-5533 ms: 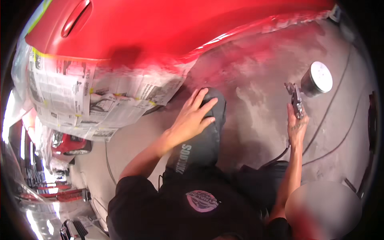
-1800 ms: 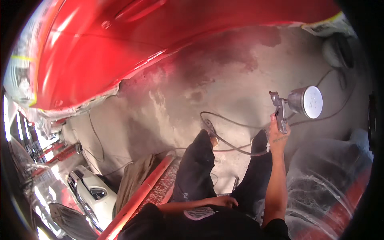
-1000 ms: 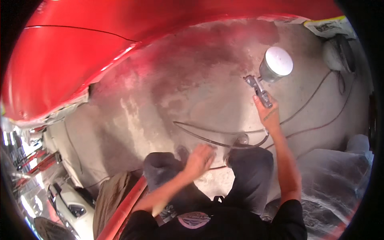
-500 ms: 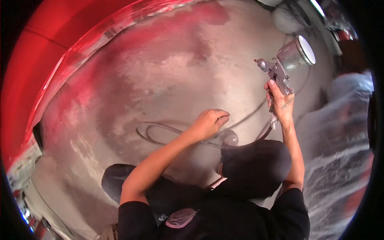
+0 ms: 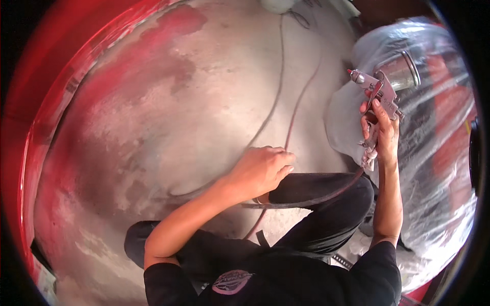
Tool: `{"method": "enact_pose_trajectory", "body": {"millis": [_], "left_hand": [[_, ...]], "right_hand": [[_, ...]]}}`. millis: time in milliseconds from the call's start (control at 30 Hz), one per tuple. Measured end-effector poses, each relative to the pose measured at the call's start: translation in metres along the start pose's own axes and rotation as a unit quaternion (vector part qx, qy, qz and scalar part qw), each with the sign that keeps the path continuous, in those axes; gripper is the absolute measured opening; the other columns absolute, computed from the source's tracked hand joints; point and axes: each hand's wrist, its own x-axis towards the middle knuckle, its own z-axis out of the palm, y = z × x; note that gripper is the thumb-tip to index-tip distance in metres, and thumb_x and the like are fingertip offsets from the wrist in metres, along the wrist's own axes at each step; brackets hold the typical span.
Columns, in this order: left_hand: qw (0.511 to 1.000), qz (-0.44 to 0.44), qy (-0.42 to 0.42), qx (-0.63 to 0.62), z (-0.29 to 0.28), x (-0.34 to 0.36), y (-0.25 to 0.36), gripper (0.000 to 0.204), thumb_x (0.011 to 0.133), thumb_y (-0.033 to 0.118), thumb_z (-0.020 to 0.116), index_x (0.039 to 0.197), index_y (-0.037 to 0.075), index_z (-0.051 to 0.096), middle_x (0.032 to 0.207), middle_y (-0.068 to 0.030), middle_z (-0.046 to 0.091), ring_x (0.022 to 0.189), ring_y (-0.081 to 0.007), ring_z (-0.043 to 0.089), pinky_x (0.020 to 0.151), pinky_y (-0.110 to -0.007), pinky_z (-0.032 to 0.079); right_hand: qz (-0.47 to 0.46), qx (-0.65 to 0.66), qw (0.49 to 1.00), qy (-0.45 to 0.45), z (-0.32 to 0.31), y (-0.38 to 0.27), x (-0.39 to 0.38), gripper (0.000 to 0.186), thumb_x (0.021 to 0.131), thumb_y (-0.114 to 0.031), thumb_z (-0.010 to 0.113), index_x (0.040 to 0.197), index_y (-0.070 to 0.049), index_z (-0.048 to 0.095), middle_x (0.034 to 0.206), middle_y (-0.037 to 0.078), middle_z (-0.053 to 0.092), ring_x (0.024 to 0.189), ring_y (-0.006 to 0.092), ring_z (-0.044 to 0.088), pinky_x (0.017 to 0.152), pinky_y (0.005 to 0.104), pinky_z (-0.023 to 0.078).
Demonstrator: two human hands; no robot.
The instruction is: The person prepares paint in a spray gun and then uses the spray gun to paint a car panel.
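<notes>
My right hand is closed round the handle of a silver spray gun at the right, its metal cup on the far side and its nozzle pointing up-left. A dark hose hangs from the gun's lower end and curves left across my bent leg. My left hand is in the middle, just above that leg, fingers loosely bent with the thumb apart and nothing visible in them. I am low over the stained grey floor, which carries a pink haze of paint along the left.
A red car panel with a masked lower edge curves along the left. Clear plastic sheeting covers something red at the right. Thin hoses cross the floor toward a grey rounded object at the top.
I have come lower and the view has swung right, the car moving to the far left. My right hand still holds the gun, now against the sheeting; my left hand has risen from my lap.
</notes>
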Motion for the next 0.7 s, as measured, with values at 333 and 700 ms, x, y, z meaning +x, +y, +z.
{"method": "enact_pose_trajectory", "body": {"millis": [333, 700], "left_hand": [[0.995, 0.073, -0.072, -0.005, 0.003, -0.013, 0.038, 0.034, 0.098, 0.022, 0.065, 0.120, -0.003, 0.069, 0.106, -0.0185, 0.071, 0.096, -0.0375, 0.069, 0.085, -0.046, 0.055], [0.993, 0.090, -0.070, -0.013, 0.004, -0.013, 0.041, 0.034, 0.098, 0.023, 0.067, 0.120, -0.002, 0.069, 0.111, -0.0182, 0.072, 0.099, -0.0373, 0.070, 0.086, -0.045, 0.056]], "right_hand": [[0.022, -0.056, 0.993, 0.096, -0.033, -0.038, -0.093, 0.045, 0.102, -0.028, 0.063, 0.129, 0.008, 0.058, 0.087, 0.011, 0.064, 0.052, 0.0123, 0.053, 0.045, 0.0249, 0.039], [0.029, -0.060, 0.991, 0.117, -0.051, -0.036, -0.129, 0.045, 0.103, -0.028, 0.063, 0.130, 0.007, 0.058, 0.088, 0.012, 0.064, 0.052, 0.0135, 0.054, 0.045, 0.0248, 0.040]]}}
